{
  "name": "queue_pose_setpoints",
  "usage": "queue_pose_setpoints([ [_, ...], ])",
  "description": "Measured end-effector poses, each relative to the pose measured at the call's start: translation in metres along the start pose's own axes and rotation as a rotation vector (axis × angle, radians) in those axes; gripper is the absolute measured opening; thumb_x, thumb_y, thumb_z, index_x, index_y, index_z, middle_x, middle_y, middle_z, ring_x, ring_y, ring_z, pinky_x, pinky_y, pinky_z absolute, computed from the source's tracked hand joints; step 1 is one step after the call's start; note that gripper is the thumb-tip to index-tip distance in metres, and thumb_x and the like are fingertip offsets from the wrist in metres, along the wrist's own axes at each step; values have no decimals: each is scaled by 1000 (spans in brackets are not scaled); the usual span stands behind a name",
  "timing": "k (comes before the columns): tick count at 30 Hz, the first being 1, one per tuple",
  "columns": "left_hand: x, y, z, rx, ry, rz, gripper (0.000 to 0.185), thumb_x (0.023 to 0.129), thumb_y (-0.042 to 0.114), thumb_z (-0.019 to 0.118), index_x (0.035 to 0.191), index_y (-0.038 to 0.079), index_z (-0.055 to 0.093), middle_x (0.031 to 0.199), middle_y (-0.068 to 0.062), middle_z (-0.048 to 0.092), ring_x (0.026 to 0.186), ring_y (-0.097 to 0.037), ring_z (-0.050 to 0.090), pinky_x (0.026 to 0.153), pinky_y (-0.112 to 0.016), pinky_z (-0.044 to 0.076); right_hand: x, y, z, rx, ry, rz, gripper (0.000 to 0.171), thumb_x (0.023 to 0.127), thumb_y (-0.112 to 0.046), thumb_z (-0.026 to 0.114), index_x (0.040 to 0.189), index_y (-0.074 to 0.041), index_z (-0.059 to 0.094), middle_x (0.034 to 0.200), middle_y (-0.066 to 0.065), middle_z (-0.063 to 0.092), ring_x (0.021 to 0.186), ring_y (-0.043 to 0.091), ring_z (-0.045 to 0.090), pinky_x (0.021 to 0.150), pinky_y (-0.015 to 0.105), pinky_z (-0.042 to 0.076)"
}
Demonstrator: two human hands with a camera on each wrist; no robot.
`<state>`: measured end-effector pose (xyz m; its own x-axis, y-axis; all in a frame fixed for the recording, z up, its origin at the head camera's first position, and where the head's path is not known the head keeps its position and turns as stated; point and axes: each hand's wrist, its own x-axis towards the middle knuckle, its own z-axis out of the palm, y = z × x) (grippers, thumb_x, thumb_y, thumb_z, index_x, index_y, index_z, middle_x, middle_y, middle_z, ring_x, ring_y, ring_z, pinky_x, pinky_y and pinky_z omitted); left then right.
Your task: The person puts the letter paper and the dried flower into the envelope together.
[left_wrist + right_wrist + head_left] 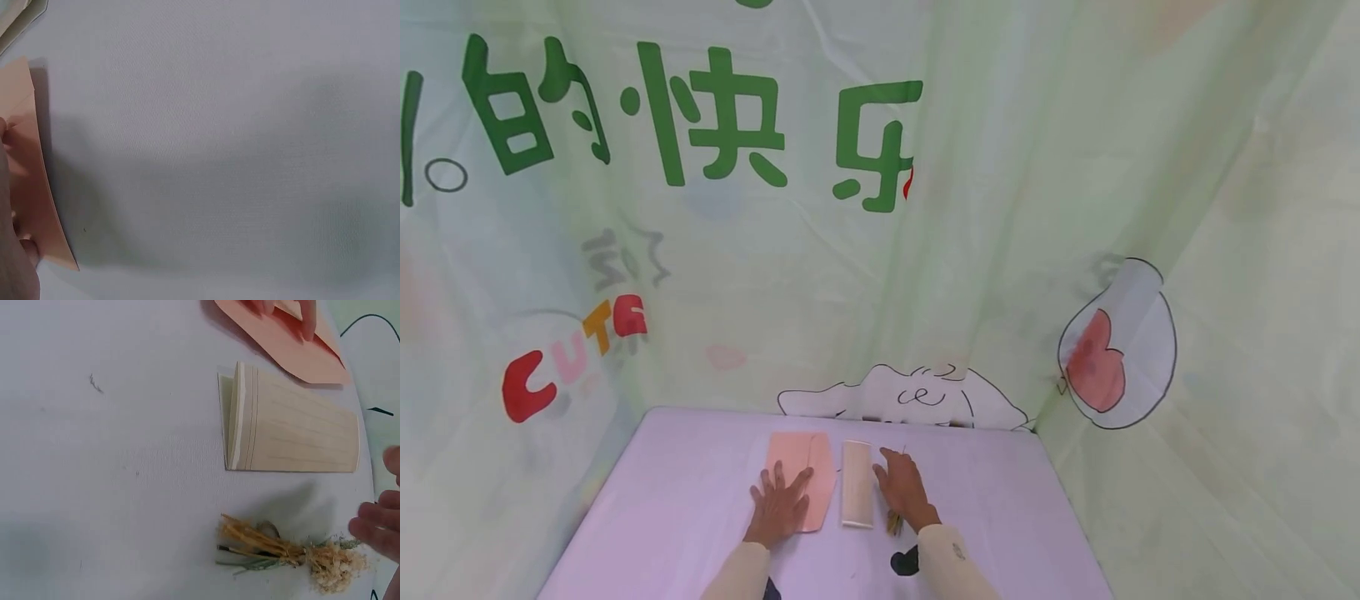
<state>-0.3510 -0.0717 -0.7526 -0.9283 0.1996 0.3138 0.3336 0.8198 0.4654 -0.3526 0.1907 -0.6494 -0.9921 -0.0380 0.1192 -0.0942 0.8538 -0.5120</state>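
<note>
My left hand (778,508) rests with spread fingers on a pink paper envelope (821,477), which lies on the table. In the left wrist view the envelope (31,181) shows its long edge, with part of the hand on it. To its right lies a folded cream letter sheet (857,483) with ruled lines, slightly ajar at its fold in the right wrist view. Over a small bunch of dried flowers (334,565), my right hand (904,483) has loosely extended fingers and holds nothing. The stems of the bunch show below that hand in the head view; its blossoms are mostly hidden there.
The pale lilac table (1000,500) reaches back to a printed cloth curtain (820,283), which hangs behind it and at both sides. Black wrist gear (905,561) shows beside the right sleeve (951,560).
</note>
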Motion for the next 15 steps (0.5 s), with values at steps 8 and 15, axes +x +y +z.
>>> queue_pose_setpoints([
  [8,0,19,-29,-60,-100,-61,45,107,20,62,151,13,58,159,-50,37,141,-82,33,105,-97,26,8,-9,19,146,262,134,27,93,-10,85,112,9,79,93,18,81,82,28,75,75,49,62],
  [15,3,16,-24,-37,-94,-64,43,106,22,64,148,14,61,158,-48,39,140,-79,37,104,-95,29,11,-19,37,249,323,306,26,87,-7,89,104,9,78,89,18,77,80,27,71,76,49,62],
])
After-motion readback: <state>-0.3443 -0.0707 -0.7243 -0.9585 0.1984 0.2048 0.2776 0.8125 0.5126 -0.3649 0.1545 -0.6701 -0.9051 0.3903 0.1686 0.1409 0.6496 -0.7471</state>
